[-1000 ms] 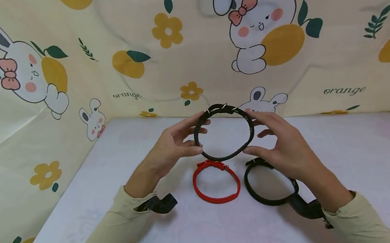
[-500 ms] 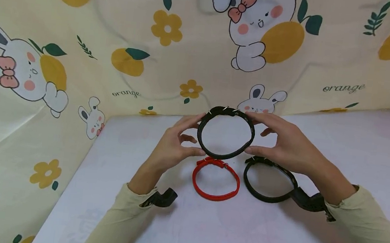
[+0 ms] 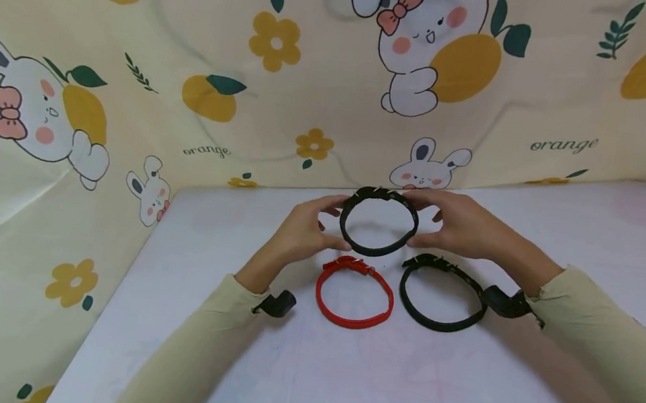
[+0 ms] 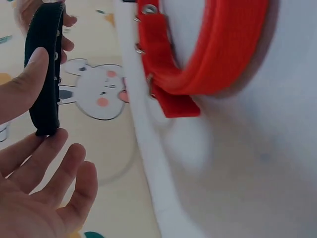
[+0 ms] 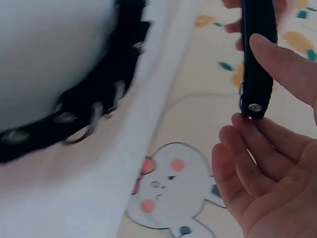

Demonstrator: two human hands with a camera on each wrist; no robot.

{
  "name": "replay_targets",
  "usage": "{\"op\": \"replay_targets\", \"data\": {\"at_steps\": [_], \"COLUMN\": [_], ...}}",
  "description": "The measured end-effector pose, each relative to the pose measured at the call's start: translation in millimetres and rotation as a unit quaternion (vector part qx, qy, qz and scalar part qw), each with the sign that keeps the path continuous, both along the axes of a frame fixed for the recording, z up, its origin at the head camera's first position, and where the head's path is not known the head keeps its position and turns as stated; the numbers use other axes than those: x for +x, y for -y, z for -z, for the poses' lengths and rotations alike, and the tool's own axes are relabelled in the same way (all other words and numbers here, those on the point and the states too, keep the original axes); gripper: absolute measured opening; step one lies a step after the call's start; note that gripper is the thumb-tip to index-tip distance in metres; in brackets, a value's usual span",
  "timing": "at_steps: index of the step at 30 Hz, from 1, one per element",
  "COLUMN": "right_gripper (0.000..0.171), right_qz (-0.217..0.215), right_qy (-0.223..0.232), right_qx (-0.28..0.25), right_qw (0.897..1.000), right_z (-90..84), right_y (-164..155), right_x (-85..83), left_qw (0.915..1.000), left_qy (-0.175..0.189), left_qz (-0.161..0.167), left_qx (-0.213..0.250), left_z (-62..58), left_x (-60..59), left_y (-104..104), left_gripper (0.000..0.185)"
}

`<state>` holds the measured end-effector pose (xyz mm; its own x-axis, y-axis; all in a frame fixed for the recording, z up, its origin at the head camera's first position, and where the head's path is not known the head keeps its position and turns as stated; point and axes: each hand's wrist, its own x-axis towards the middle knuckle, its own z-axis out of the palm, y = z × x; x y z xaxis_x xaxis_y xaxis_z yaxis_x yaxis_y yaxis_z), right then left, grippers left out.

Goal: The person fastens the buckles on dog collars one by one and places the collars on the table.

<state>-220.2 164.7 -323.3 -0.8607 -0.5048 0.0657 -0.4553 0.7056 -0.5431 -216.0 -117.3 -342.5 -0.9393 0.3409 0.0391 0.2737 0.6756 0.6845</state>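
Holding a black collar between both hands, above the white table near its far edge. Left hand pinched the collar's left side, thumb over the band and fingertips under it, other fingers loosely spread. Right hand pinched the right side likewise, thumb against the band, fingertips at its lower edge. Lay just below, flat on the table: a red collar and, touching distance to its right, a second black collar with metal rings. Stood behind the table: a bunny-print cloth. Showed no containers anywhere.
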Motion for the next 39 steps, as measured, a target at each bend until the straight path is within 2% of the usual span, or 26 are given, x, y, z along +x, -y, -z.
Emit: {"op": "replay_targets", "data": {"at_steps": [4,8,14,20,27,35,39], "right_gripper": [0.074,0.074,0.076,0.077,0.075,0.069,0.069], "right_qz": [-0.003,0.008,0.019,0.02,0.011,-0.003,-0.01], "right_qy": [0.026,0.039,0.063,0.067,0.111,0.124,0.122], "right_qx": [0.022,0.04,0.057,0.083,0.08,0.087,0.089], "right_qw": [0.999,0.998,0.996,0.994,0.991,0.989,0.988], "right_z": [8.1,14.3,20.4,26.3,37.9,39.2,39.2], "right_y": [1,2,8,10,9,6,2], "right_x": [-9.8,-14.8,-19.2,-25.9,-31.3,-32.5,-32.7], "left_qw": [0.9995,0.9989,0.9982,0.9943,0.9881,0.9878,0.9871], "left_qy": [0.01,0.007,0.024,0.057,0.061,0.072,0.064], "left_qz": [-0.005,0.015,0.025,0.027,0.052,0.056,0.063], "left_qx": [-0.029,-0.045,-0.048,-0.085,-0.132,-0.126,-0.133], "left_z": [6.5,12.1,17.0,24.1,36.9,40.3,42.9], "left_x": [-11.2,-20.4,-27.8,-35.0,-36.4,-36.6,-38.9], "left_y": [-5,-7,-6,-12,-16,-15,-11], "left_gripper": [0.079,0.077,0.074,0.075,0.069,0.057,0.054]}}
